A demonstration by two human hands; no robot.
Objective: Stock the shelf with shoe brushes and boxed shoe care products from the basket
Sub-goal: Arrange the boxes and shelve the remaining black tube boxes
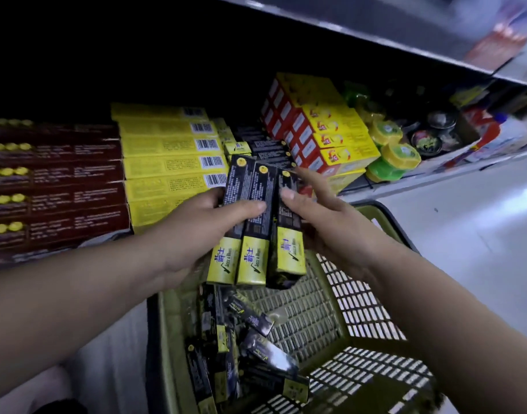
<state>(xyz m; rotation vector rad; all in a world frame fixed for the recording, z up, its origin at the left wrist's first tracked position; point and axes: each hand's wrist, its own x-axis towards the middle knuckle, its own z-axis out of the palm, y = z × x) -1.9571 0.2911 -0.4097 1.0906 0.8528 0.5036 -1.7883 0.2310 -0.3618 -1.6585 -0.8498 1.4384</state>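
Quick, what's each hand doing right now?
Left hand: grips two black-and-yellow boxes.
Right hand: pinches the third box, thumb on top.

The shelf [420,178] carries dark red boxes [53,186] at left, yellow boxes [166,147] beside them, black boxes [265,144] mid-shelf, then stacked red-and-yellow cartons [325,130], green tubs [396,156] and tins [429,138]. A basket [360,309] stands on the floor [480,219].

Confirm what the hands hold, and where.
Three black-and-yellow boxes: left grip holds the left two mid-length, thumb across their faces; right grip holds the right one mid-length, thumb on its face.
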